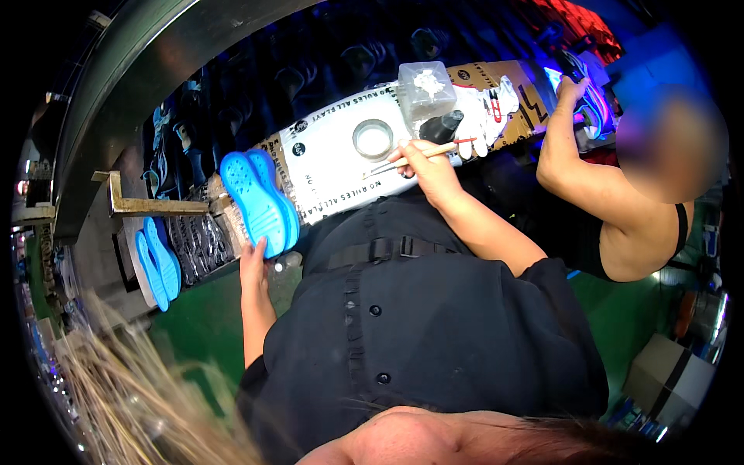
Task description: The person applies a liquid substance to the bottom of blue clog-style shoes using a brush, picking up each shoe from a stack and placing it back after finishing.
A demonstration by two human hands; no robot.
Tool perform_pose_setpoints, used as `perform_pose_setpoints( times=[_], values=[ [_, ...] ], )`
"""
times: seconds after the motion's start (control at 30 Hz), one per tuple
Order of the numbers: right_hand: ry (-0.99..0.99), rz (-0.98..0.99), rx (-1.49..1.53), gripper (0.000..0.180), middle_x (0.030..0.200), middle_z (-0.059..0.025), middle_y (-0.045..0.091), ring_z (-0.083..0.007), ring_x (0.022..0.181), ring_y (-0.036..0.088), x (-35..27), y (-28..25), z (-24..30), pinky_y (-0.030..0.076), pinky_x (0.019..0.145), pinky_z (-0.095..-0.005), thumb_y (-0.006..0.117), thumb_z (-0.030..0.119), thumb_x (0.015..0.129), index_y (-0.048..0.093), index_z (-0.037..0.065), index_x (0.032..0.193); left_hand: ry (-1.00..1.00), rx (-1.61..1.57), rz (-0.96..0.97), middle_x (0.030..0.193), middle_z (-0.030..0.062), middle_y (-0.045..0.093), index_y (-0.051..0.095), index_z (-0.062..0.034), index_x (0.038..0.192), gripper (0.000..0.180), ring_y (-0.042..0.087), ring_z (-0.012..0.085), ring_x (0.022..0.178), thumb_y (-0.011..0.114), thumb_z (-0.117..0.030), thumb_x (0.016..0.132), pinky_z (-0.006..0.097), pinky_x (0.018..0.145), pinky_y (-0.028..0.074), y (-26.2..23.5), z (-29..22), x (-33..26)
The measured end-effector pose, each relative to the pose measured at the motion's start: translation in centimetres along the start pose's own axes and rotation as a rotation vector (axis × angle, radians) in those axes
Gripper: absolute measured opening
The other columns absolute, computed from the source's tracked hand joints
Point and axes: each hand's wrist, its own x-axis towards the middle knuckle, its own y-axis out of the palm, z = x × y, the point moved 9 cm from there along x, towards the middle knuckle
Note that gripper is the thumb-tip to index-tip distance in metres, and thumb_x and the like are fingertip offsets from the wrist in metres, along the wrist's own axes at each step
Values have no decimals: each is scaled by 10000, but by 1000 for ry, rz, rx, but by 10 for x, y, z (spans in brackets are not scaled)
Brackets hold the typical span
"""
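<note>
Both hands (254, 267) (425, 167) in closed grip

A shoe-making workshop line is showing here: blue soles (260, 201) are standing stacked just left of the left fingers (252, 252), more soles (157, 263) are lying beyond, and a glue pot (373, 139) is sitting on the paper-covered table (325, 167) beside the brush-holding fingers (411, 159).

Dim scene, blue-violet glow top right, fisheye-warped blurry edges.
</note>
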Motion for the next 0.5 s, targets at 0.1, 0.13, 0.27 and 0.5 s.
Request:
perform_pose_setpoints(
  times=[0.1,0.13,0.27,0.5],
  values=[
    [-13,-108,35,290,655,-15,556,-60,592,461,-9,-14,-2,360,538,-175,505,249,869,616,7,753,31,204,140,670,7,522,483,-39,962,244,462,64,487,578,-194,800,185,362,320,20,-20,13],
    [-3,-107,22,290,658,-15,557,-61,592,462,-10,-16,-4,366,547,-177,507,250,869,616,6,756,26,203,131,670,7,522,483,-39,962,244,462,64,487,578,-194,800,185,362,320,20,-25,10],
    [-5,-105,8,293,661,-21,556,-63,602,465,-9,-18,1,364,550,-182,504,253,870,617,7,758,-36,-244,49,615,10,504,470,-86,846,204,400,99,392,582,-233,760,194,352,277,38,-60,-13],
    [-130,14,32,269,743,-69,598,-99,639,523,-2,6,34,408,594,-211,466,202,888,593,-16,794,440,-124,189,973,127,506,332,-20,1164,446,571,193,692,556,-100,787,282,526,514,123,-127,-67]
  ],
)
